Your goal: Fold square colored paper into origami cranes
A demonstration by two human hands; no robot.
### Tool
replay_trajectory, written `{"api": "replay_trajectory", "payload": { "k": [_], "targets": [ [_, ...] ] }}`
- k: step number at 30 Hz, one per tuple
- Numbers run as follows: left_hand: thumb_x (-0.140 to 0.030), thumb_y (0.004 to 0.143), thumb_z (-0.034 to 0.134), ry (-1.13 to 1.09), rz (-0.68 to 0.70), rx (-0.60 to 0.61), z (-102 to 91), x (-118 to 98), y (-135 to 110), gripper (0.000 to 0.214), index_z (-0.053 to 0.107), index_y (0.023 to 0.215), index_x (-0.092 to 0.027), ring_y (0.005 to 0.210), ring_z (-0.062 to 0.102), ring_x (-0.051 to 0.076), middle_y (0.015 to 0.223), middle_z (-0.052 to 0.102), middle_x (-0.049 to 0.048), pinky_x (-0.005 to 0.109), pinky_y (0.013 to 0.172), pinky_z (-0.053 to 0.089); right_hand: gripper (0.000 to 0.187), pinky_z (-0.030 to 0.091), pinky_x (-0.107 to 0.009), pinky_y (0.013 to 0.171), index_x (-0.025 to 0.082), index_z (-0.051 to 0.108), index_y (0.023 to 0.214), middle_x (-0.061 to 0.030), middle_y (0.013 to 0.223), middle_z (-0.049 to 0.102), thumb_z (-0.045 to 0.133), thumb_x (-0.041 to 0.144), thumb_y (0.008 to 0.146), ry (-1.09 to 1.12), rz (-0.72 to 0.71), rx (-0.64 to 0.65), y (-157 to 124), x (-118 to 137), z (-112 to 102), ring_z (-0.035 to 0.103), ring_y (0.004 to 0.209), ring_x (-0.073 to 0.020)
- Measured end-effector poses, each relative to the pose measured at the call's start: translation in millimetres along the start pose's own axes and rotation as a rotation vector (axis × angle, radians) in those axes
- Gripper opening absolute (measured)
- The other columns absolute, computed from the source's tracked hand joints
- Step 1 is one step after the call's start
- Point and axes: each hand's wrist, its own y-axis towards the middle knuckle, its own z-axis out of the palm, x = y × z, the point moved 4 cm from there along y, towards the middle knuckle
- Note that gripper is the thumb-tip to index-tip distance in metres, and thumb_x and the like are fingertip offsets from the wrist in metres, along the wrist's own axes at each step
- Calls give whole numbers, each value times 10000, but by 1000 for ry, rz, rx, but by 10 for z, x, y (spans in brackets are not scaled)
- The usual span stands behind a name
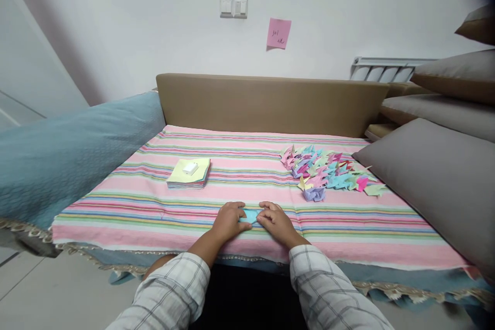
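Observation:
A small blue piece of folded paper point(250, 215) lies low over the striped cloth, between my two hands. My left hand point(231, 220) curls round its left end, thumb and fingers closed on it. From the other side my right hand point(275, 220) pinches the paper's right end. Behind and to the right spreads a heap of folded paper cranes point(320, 170) in pink, blue, green, purple and yellow. Farther left is a stack of square paper sheets point(188, 175), yellow on top, with a small white box-like object point(190, 168) resting on it.
The striped cloth point(240, 165) covers a sofa seat with a brown backrest point(270, 105) behind. A blue-covered armrest point(85, 139) rises at left; grey cushions point(433, 175) are piled at right. A pink note point(278, 34) and light switches point(233, 7) are on the wall.

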Motion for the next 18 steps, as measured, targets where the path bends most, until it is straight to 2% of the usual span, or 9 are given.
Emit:
{"api": "replay_trajectory", "payload": {
  "k": [3,13,18],
  "targets": [
    [-359,615,773,-5,-21,29,-2,3,4,241,733,819,-237,1105,523,276,1234,583,58,385,946,405,154,385,-360,927,246,708,806,-53,1155,583,566,306,810,-18,6,-29,-16,17,8,495,1090,-208],
    [-360,664,716,66,-24,68,-12,-51,-3,184,741,783,-222,1143,478,305,1277,546,68,420,974,382,147,416,-359,899,259,705,778,-49,1100,601,587,343,806,-80,-50,-179,-94,54,45,504,1053,-218],
    [-442,779,591,55,-20,42,-11,-45,-12,270,744,778,-220,1134,490,287,1269,555,73,414,977,376,166,412,-360,888,246,691,761,-57,1063,616,570,343,819,-93,-74,-243,-138,67,38,512,1023,-219]
  ]
}}
